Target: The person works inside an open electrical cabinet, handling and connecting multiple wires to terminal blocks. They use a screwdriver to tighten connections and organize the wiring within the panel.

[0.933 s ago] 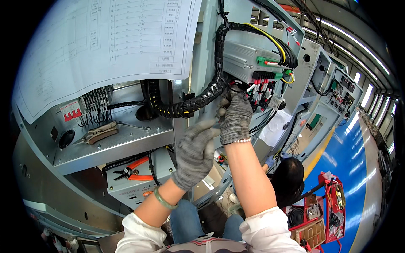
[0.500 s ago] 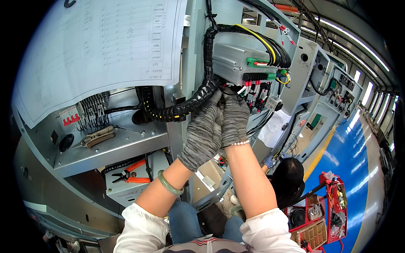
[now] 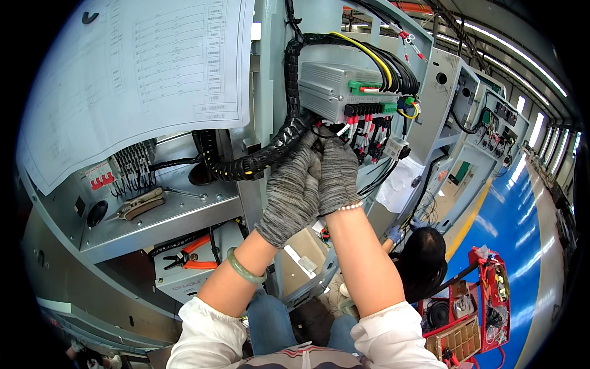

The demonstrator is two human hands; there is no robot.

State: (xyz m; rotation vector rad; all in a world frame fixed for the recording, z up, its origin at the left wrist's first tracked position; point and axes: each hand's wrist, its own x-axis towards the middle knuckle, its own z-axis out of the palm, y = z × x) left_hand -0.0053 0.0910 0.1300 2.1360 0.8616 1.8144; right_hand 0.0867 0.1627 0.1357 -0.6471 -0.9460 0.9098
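Note:
Both my hands wear grey knitted gloves and meet side by side beneath a silver metal module (image 3: 326,86). My left hand (image 3: 289,190) is closed at the end of a thick black wrapped wire bundle (image 3: 270,157). Pressed against it, my right hand (image 3: 338,169) is closed too, its fingertips at dark wires under the module. What the fingertips pinch is hidden by the gloves and the bundle. Just right of them, black and red-tipped wires (image 3: 369,135) hang from the module's black terminal block (image 3: 364,110).
A printed sheet (image 3: 141,67) covers the upper left. Below it, a folding knife-like tool (image 3: 140,204) and a wrench (image 3: 184,193) lie on a metal shelf. Orange-handled pliers (image 3: 190,255) rest lower down. At right, a co-worker (image 3: 424,258) crouches near a red toolbox (image 3: 501,289).
The view has shifted slightly, so the cabinet and module sit a little further left. Both hands stay together at the wires under the module, with only slight movement.

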